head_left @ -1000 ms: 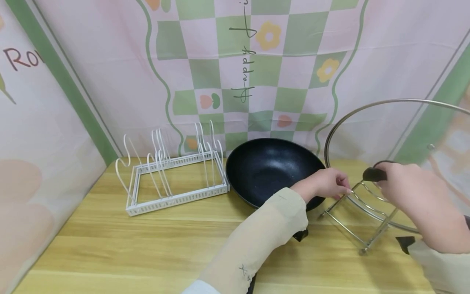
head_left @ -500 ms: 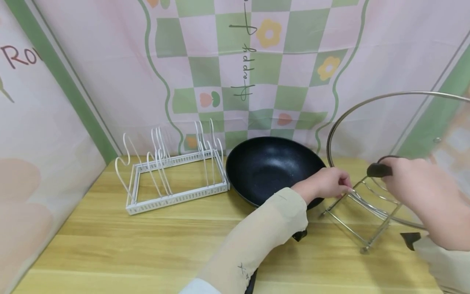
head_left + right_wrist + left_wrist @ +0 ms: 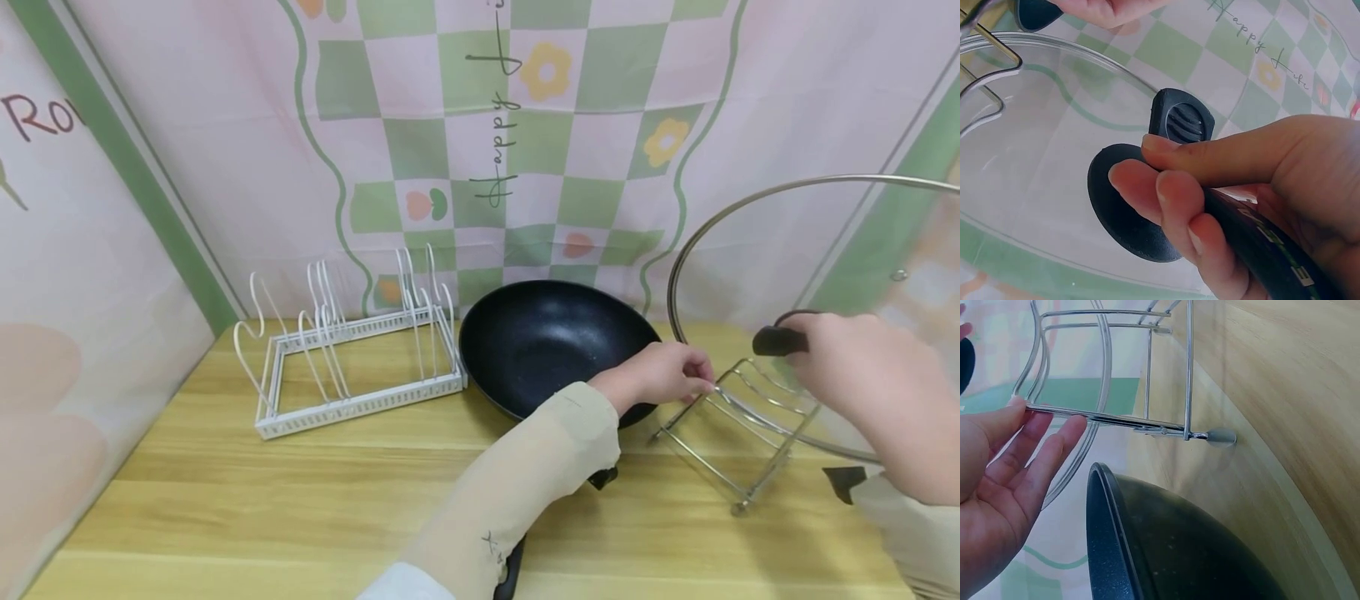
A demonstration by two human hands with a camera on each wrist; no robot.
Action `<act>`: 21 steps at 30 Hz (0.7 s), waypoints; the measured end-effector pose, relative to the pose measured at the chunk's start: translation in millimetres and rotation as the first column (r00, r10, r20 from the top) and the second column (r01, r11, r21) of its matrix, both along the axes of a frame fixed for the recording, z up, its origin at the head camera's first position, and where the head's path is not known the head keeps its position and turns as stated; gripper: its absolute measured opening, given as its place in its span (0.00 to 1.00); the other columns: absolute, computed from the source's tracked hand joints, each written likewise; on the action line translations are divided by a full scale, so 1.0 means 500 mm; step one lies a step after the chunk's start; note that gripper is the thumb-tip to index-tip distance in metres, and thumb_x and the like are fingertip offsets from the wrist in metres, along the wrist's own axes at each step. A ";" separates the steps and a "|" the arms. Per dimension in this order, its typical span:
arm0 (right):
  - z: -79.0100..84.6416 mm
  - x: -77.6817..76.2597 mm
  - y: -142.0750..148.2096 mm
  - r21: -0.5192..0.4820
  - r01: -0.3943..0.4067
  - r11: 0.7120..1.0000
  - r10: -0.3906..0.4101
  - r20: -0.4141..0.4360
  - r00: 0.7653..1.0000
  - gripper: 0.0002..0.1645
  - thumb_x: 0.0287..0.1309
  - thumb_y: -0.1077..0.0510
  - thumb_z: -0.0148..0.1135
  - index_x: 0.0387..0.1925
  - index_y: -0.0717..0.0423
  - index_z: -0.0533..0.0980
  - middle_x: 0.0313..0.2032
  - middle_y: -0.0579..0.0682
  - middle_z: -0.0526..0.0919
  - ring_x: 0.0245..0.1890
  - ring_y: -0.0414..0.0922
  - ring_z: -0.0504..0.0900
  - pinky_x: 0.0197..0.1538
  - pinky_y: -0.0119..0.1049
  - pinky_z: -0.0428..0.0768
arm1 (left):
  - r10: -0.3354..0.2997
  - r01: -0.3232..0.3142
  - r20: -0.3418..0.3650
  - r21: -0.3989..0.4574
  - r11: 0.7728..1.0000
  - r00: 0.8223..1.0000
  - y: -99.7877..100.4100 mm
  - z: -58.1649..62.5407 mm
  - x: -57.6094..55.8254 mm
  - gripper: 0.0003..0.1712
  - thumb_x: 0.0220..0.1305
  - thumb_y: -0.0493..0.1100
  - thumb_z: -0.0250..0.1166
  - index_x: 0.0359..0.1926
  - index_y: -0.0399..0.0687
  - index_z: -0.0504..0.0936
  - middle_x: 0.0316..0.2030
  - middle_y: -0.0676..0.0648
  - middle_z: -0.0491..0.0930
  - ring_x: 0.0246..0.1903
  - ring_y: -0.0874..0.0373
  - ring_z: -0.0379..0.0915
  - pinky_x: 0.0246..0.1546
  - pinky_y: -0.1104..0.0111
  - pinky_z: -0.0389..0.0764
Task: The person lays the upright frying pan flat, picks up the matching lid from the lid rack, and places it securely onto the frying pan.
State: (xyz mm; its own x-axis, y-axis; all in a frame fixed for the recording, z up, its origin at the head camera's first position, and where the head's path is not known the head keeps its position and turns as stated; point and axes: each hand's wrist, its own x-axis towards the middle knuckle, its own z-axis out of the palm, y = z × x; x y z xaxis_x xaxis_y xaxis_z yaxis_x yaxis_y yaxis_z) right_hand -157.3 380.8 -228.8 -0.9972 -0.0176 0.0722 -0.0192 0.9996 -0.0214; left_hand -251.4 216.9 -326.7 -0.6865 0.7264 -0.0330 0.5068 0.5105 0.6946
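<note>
Clear glass for the lid [image 3: 780, 258], just beyond the right hand [image 3: 873, 392] and spreading to its left, lower rim crossing the wires of the metal rack [image 3: 1129, 420]. Seated in a slot or merely passing the bars: cannot tell. Below and between both hands, touching the left hand [image 3: 667, 373]: the metal rack, on the table [image 3: 225, 517]. Just beside the left hand, partly hidden by the wrist: the wok [image 3: 555, 342]. Well apart from the left hand, past the wok: the white rack [image 3: 360, 407].

Lid round, see-through, near upright, edged with a thin metal band, fitted with a black handle [image 3: 1266, 244]. Metal rack shiny, wavy along the top. Wok black inside and out. White rack built of curved loops over a perforated frame.

Right hand closed snugly round the black handle, thumb along one side, fingers bent against the other. Left hand narrow at the tips, pinching the metal rack's top wire between thumb and fingers.
</note>
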 end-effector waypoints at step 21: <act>0.038 0.006 -0.011 0.040 -0.032 0.999 0.034 -0.057 0.998 0.18 0.66 0.56 0.67 0.53 0.62 0.79 0.47 0.76 0.80 0.47 0.81 0.75 0.40 0.74 0.72 | -0.026 0.025 -0.036 -0.025 0.999 0.999 -0.003 0.000 0.000 0.03 0.74 0.44 0.64 0.43 0.51 0.83 0.40 0.58 0.84 0.32 0.69 0.81 0.32 0.84 0.74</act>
